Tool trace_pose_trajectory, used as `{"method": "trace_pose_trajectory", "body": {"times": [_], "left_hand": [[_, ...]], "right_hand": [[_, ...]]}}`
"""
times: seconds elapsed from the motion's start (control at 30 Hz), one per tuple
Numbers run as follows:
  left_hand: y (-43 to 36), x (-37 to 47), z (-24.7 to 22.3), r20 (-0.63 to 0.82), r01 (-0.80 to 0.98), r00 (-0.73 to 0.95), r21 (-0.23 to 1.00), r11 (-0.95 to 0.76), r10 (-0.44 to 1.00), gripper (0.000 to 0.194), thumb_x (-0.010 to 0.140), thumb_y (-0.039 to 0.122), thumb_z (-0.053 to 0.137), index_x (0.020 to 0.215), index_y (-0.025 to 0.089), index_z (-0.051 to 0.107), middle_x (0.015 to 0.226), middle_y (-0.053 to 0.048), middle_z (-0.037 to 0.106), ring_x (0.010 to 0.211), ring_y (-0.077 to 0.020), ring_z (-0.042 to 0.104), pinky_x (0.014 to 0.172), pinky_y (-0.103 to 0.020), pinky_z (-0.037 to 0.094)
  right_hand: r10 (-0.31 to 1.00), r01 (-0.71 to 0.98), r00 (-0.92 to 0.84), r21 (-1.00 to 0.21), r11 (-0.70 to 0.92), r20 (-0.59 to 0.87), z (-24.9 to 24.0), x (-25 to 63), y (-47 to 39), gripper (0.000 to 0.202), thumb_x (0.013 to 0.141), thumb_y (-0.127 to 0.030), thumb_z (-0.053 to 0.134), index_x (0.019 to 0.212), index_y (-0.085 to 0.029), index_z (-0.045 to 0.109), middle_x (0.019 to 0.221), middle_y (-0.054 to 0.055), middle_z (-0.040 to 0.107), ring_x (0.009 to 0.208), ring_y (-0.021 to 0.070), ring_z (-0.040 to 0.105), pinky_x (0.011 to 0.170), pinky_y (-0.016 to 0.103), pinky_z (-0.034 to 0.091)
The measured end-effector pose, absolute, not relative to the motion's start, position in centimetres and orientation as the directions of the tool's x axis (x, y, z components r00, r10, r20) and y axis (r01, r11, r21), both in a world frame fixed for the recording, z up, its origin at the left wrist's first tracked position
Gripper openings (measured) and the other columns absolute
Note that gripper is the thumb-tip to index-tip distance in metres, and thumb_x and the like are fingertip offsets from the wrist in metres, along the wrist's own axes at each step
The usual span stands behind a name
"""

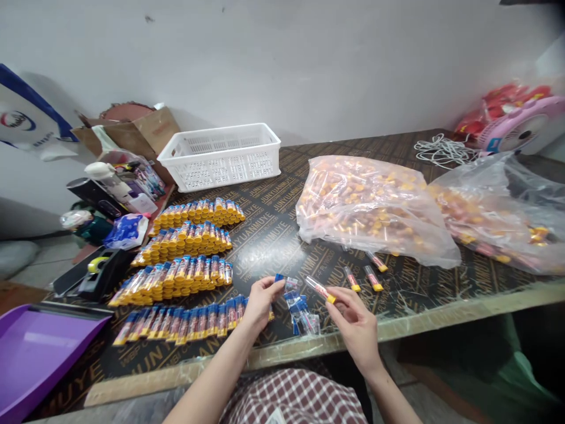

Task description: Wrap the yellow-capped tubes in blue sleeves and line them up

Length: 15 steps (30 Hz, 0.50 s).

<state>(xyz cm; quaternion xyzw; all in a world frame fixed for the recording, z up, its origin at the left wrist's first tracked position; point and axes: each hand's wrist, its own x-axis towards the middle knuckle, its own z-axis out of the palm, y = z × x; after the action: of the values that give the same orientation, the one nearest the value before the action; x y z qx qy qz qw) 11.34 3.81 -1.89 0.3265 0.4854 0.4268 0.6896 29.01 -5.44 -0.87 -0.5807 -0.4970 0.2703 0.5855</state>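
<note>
Between the fingertips of my right hand (353,318) is a clear tube with a yellow cap (318,287), its clear end tilted up to the left. My left hand (261,300) pinches a small blue-and-clear plastic sleeve (286,282). Just below it lies a loose pile of the same sleeves (303,315) on the dark tabletop. Several loose yellow-capped tubes (373,278) rest right of my hands. On the left, finished-looking tubes with blue tops and yellow ends stand in stacked rows (176,280), the nearest row (198,323) reaching my left wrist.
A white plastic basket (220,162) stands by the wall. Large clear bags of yellow-capped tubes (371,206) cover the right side. Beyond them are a white cord (444,150) and a pink fan (523,126). A tape dispenser (99,271) and a purple dustpan (44,359) are at left.
</note>
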Motion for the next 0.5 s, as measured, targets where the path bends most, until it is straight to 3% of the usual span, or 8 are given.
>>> {"method": "trace_pose_trajectory", "body": {"times": [0.2,0.4,0.5], "left_hand": [[3.8,11.3,-1.9,-0.475,-0.387,0.056,0.800,0.458,0.878,0.034,0.043,0.038,0.083,0.057,0.012,0.066,0.058,-0.001,0.063,0.054,-0.0085,0.054,0.054,-0.019,0.041],[3.8,11.0,-2.0,-0.472,-0.367,-0.001,0.820,0.439,0.881,0.039,0.041,0.043,0.083,0.056,0.013,0.065,0.056,-0.001,0.061,0.054,-0.0101,0.054,0.057,-0.022,0.043],[3.7,11.0,-2.2,-0.450,-0.330,0.006,0.842,0.426,0.893,0.039,0.046,0.046,0.080,0.058,0.012,0.065,0.057,-0.001,0.062,0.054,-0.0100,0.054,0.057,-0.022,0.043]], "right_hand": [[0.895,0.377,0.314,-0.907,0.189,0.317,-0.6,28.0,-5.7,0.020,0.082,-0.023,0.058,0.100,-0.023,0.066,0.101,0.008,0.061,0.091,0.0196,0.059,0.078,0.034,0.051],[0.877,0.463,0.287,-0.857,0.226,0.386,-0.8,27.4,-5.6,0.022,0.082,-0.021,0.057,0.102,-0.024,0.066,0.102,0.007,0.061,0.096,0.0211,0.059,0.083,0.036,0.050],[0.890,0.477,0.226,-0.842,0.253,0.395,-0.9,27.1,-5.5,0.024,0.082,-0.021,0.056,0.104,-0.025,0.066,0.101,0.007,0.062,0.094,0.0206,0.060,0.085,0.036,0.049]]}}
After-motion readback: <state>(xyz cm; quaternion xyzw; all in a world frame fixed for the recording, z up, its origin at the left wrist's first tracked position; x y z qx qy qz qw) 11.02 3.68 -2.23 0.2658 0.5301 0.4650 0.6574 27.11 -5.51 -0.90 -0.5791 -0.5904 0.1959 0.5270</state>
